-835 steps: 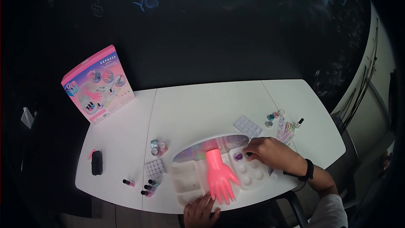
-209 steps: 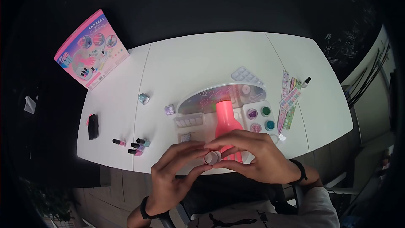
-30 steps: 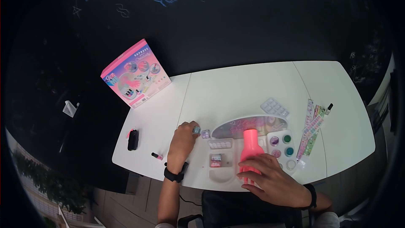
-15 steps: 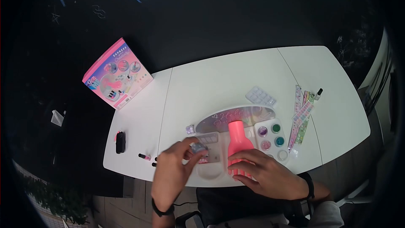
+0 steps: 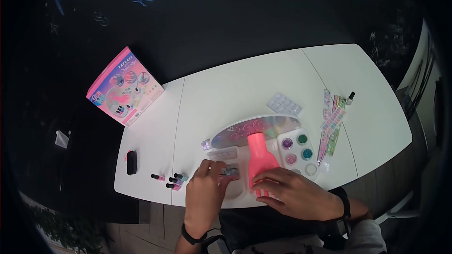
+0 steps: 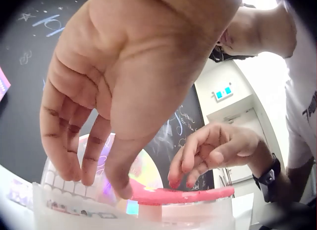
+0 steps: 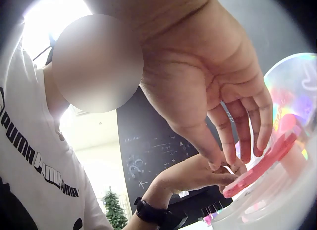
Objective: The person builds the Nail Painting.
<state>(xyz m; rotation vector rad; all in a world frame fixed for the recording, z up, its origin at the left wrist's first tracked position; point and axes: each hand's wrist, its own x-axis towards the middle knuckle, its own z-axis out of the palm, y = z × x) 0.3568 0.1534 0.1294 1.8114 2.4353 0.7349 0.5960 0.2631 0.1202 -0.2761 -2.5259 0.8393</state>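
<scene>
My left hand (image 5: 203,195) reaches down into a left compartment of the white manicure tray (image 5: 242,197). Between its thumb and fingers it pinches a small grey-blue glitter jar (image 5: 230,171); in the left wrist view the tray wall hides its fingertips' grip. My right hand (image 5: 299,195) is held over the pink model hand (image 5: 262,157), with loosely bent fingers at its fingers. The model hand lies in the tray's middle, before a shiny half-round back panel (image 5: 254,129). On the right of the tray, purple (image 5: 287,143), green (image 5: 302,139), teal (image 5: 307,154) and pink (image 5: 291,159) jars sit in round wells.
Several nail polish bottles (image 5: 178,180) stand left of the tray, near a black pouch (image 5: 132,162). A lilac piece (image 5: 205,144) lies by the panel's left end. Behind are a clear palette (image 5: 284,104), sticker strips (image 5: 333,121), a polish bottle (image 5: 350,98) and the pink box (image 5: 125,87).
My left hand has picked up the grey-blue jar from the table left of the tray and carried it right, down into the compartment. My right hand has stayed over the model hand.
</scene>
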